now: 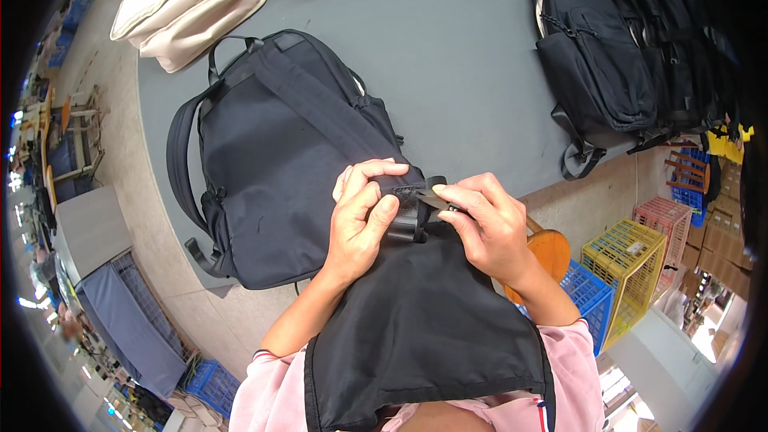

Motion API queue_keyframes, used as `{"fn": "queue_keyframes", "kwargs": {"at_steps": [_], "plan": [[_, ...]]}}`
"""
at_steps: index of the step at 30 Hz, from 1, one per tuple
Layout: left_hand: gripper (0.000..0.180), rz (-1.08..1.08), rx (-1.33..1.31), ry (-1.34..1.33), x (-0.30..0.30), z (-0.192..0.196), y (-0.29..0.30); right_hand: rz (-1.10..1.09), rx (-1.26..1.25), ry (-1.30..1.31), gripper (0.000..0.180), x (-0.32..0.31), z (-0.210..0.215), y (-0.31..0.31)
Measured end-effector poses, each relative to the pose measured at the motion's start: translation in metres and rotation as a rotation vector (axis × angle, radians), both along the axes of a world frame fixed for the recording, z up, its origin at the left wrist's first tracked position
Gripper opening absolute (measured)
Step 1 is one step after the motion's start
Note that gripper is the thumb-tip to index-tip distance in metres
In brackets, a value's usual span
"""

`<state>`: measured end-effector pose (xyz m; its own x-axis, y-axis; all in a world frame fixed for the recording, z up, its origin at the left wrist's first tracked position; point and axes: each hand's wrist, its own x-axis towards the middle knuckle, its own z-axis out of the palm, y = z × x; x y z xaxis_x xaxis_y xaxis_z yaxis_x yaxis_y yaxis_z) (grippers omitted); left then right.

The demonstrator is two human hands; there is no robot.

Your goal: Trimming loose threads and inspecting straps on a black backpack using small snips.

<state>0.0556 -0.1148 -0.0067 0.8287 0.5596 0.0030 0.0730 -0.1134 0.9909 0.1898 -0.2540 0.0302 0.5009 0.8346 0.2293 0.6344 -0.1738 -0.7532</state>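
Observation:
A black backpack (272, 184) lies on the grey table with its shoulder straps upward, its lower right side close to my hands. My left hand (360, 216) is closed on the black webbing strap (406, 228) at the end of one shoulder strap (320, 108). Just right of it, my right hand (488, 224) pinches a small, flat, dark piece (433, 198) between thumb and fingers, its tip against the webbing. Whether that piece is a small tool or part of the strap's buckle is hard to tell.
Several black backpacks (596, 56) stand at the table's right edge. A cream bag (192, 8) lies at the far left. Beyond the table (456, 56) on the right are a wooden stool (548, 260), a yellow crate (624, 264) and a blue crate (588, 292). My black apron (432, 320) hangs below my hands.

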Motion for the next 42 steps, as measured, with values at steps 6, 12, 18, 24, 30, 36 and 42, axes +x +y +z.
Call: {"fn": "queue_keyframes", "kwargs": {"at_steps": [6,12,18,24,30,36,42], "plan": [[0.037,0.019,-0.019,0.005,-0.001,0.000,-0.001,0.026,-0.011,-0.003,0.028,-0.001,0.001,0.004],[0.034,-0.018,0.053,0.004,-0.002,-0.003,-0.001,-0.006,-0.011,0.156,0.026,-0.006,-0.003,0.004],[0.036,0.029,0.070,0.006,-0.002,-0.001,-0.003,-0.055,-0.036,0.088,0.026,-0.013,0.002,0.006],[0.035,0.025,0.069,0.004,0.000,-0.001,-0.003,-0.159,-0.006,0.179,0.027,-0.023,-0.003,0.006],[0.034,0.007,0.111,0.002,-0.003,-0.004,-0.003,-0.131,-0.040,0.017,0.027,-0.023,-0.001,0.004],[0.038,0.155,0.474,-0.033,-0.007,0.010,-0.008,-0.214,0.135,0.267,0.026,-0.023,0.002,-0.002],[0.034,0.395,0.241,-0.024,-0.020,0.021,-0.011,-0.224,0.077,0.997,0.022,-0.009,-0.013,0.015]]}}
